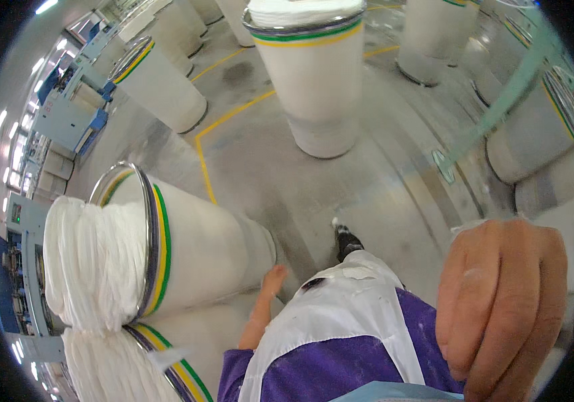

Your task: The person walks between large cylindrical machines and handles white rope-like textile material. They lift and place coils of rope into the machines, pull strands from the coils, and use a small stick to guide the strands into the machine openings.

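My right hand (501, 308) is raised close at the right, its fingers folded together. Thin, pale wisps like fibre show along its upper edge; what lies inside the fingers is hidden. Low beside my body hangs my left hand (273, 280), near the foot of a tall white can (213, 241). Its fingers are too small and partly hidden to read. That can has a metal rim with green and yellow bands, and thick white fibre sliver (96, 264) bulges from its mouth. A second can (213, 335) of the same kind stands against it, also filled with sliver.
Ahead stands another filled can (310, 74), with one more can (159, 87) to its left. Yellow lines (233, 117) mark the grey floor. At the right, a pale green post (495, 114) slants by more cans (535, 147). Blue-grey machines (66, 120) line the left.
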### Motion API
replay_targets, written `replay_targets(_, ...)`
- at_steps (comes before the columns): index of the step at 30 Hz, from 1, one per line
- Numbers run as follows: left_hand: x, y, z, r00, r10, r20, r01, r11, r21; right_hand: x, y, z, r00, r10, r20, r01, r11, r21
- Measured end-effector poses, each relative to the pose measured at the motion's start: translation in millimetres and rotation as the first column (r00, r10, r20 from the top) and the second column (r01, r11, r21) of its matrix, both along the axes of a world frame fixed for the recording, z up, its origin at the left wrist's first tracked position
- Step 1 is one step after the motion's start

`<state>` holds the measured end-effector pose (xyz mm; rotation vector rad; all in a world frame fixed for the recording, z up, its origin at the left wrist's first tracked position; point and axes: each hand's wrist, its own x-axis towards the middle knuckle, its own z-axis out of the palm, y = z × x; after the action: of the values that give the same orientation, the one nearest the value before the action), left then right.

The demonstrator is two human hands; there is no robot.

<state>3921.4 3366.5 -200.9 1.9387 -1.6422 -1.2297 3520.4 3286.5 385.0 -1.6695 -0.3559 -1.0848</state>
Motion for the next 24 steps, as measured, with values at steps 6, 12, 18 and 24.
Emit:
replay_targets(6,35.7,-25.7,-17.4,0.986,-0.035,0.165,-0.035,0.915,0.402,32.6,-194.4,4.3,0.987,0.160,0.014,-0.160,0.987,-0.004)
replay_targets(12,40.6,-43.4,-9.2,0.910,0.341,0.236,-0.415,0.760,0.500,131.5,-378.2,-8.2,0.900,0.436,0.012,-0.436,0.899,0.029)
replay_targets(18,77.6,-164.7,-15.8,0.864,0.448,0.229,-0.496,0.682,0.538,256.4,-535.2,-15.9,0.820,0.572,-0.007,-0.572,0.820,0.026)
replay_targets(24,179.7,-392.3,2.5,0.847,0.490,0.207,-0.531,0.754,0.387,374.1,-694.5,-5.0,0.741,0.671,-0.024,-0.669,0.741,0.053)
